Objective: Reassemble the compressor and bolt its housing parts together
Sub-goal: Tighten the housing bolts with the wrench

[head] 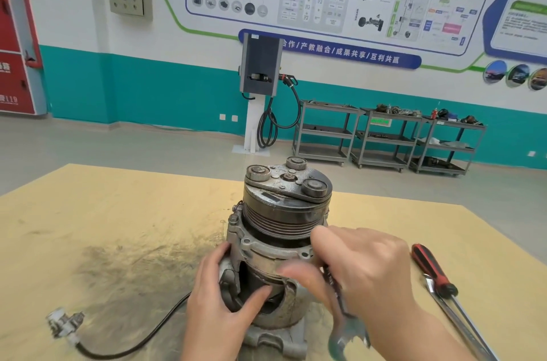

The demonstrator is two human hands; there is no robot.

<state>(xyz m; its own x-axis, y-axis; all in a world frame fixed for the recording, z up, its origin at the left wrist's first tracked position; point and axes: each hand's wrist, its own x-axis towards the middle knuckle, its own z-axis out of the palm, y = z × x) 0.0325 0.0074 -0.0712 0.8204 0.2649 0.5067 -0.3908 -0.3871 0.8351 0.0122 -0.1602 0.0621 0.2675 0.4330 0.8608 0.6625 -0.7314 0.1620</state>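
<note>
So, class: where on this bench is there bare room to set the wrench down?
Free: the stained tabletop left of the compressor, beyond the black cable and its connector; also the strip between the right hand and the screwdriver. Crowded: around the compressor base.

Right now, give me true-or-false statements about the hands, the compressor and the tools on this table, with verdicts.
1. The compressor stands upright with its pulley end on top. True.
2. The right hand holds a wrench. True.
3. The left hand lies flat on the table, away from the compressor. False: its fingers grip the compressor body.
4. The red-handled screwdriver lies to the left of the compressor. False: it lies to the right.
5. A black cable with a connector lies on the table at left. True.
</note>
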